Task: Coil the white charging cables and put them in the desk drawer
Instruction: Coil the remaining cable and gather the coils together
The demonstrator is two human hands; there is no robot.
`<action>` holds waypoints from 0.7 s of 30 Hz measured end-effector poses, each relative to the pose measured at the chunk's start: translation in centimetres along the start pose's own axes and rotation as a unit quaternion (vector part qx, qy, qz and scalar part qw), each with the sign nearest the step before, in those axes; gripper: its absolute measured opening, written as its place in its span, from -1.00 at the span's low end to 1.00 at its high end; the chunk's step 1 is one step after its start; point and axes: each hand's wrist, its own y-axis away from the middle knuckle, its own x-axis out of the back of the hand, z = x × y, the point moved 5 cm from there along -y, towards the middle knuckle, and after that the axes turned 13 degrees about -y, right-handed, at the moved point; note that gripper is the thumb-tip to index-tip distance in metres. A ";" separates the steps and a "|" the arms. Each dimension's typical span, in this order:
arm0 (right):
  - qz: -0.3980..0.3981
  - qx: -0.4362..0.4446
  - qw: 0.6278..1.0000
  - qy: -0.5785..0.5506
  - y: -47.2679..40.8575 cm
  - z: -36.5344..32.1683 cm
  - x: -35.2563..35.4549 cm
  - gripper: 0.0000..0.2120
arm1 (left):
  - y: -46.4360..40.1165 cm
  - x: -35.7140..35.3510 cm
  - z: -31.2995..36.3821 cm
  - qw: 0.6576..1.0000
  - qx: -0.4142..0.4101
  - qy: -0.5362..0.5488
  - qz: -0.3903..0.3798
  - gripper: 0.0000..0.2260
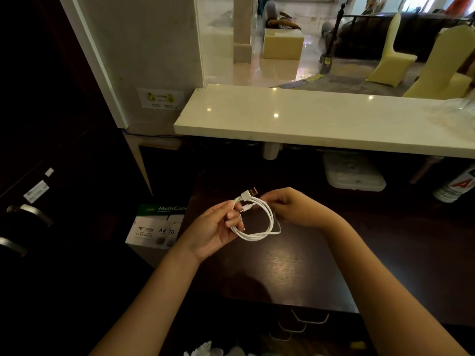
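Cable: white cable (259, 222) is looped in a ring, held up over the dark desk (295, 265).
Left hand (216, 229): pinches the ring's left side.
Right hand (295, 209): pinches its right side.

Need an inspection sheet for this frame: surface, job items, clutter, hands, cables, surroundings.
Surface: dark wooden desk, bare under the hands.
Job's things: white charging cable, coiled in loops, held above the desk; USB plug sticks up. Drawer handles at desk front; drawers look closed.
Clutter: plastic lidded box and bottle at desk back.
Hands: left hand holds the coil; right hand pinches it at the top.
Cables: only the one coil seen.
Surroundings: white counter above; A4 paper box left of desk.
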 end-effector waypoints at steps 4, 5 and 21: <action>-0.014 0.002 0.996 -0.093 0.3 0.0 -0.2 -0.77 | 0.1 0.0 0.1 0.994 -0.013 0.090 -0.059 -0.89; -0.022 -0.002 0.993 -0.114 0.4 0.0 -0.3 -0.77 | 0.1 -0.1 0.1 0.991 -0.014 0.108 -0.079 -0.84; 0.099 0.089 0.991 -0.031 0.9 -2.6 -1.9 -0.32 | -0.9 -0.9 -0.4 0.989 -0.069 -0.067 0.109 -0.78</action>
